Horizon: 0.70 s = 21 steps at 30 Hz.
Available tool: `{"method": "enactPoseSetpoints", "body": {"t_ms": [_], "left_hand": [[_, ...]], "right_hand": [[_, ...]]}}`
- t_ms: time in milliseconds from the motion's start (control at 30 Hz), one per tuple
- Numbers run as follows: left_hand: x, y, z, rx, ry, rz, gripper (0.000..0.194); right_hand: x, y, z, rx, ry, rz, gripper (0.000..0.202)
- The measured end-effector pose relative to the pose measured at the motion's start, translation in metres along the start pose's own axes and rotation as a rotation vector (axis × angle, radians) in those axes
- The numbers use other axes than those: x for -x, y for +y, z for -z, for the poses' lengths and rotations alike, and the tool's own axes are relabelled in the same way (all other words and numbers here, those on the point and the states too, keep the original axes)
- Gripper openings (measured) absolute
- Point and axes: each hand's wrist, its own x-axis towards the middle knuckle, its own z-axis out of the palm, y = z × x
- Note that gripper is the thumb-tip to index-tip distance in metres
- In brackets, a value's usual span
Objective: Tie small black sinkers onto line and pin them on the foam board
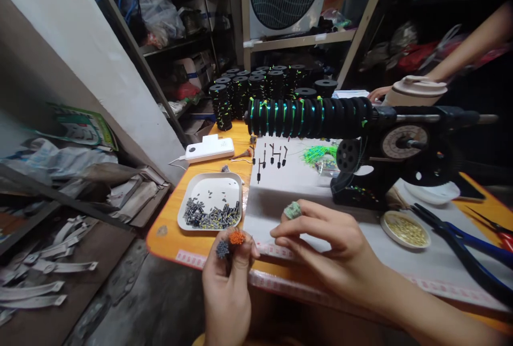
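My left hand (230, 282), at the table's front edge, is closed around two small bundles, one orange (236, 237) and one grey (222, 250). To its right, my right hand (328, 244) hovers over the white sheet, its index finger wrapped in green tape (292, 210). Its thumb and fingertips are close together, and whether they pinch something small cannot be made out. Behind my left hand sits a white square tray (212, 183) of small dark and yellow-tipped pieces. A black spool roller (308, 117) with green and blue strands spans the area beyond my hands.
Pliers (455, 234) and a dish of gold bits (405, 229) lie at the right. Green strands (320, 154) rest below the roller. A white power bank (210, 148) and several black spools (240, 89) stand behind. Another person's arm (468, 47) reaches beside a lidded cup (417, 91).
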Motion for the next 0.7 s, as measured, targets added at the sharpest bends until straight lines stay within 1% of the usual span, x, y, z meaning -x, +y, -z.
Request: {"method": "enactPoseSetpoints", "body": {"t_ms": [67,133,233,300,467,700], "left_hand": [[0.001,0.002,0.003,0.011,0.026,-0.029,0.017],[0.002,0.004,0.003,-0.015,0.032,-0.098,0.015],[0.003,0.007,-0.001,-0.049,0.061,-0.219,0.018],[0.004,0.007,-0.005,-0.035,0.096,-0.249,0.018],[0.006,0.005,-0.009,-0.044,0.153,-0.208,0.019],[0.003,0.003,-0.014,-0.068,0.137,-0.173,0.024]], "right_hand": [[-0.001,-0.001,0.001,0.033,-0.011,0.022,0.016],[-0.002,-0.002,0.000,0.064,-0.028,0.041,0.017],[-0.001,-0.004,-0.001,0.085,-0.041,0.034,0.018],[0.001,-0.005,-0.002,0.085,-0.042,0.026,0.018],[0.003,-0.005,-0.002,0.067,-0.054,0.009,0.019],[0.001,-0.006,-0.003,0.023,-0.015,-0.012,0.016]]}}
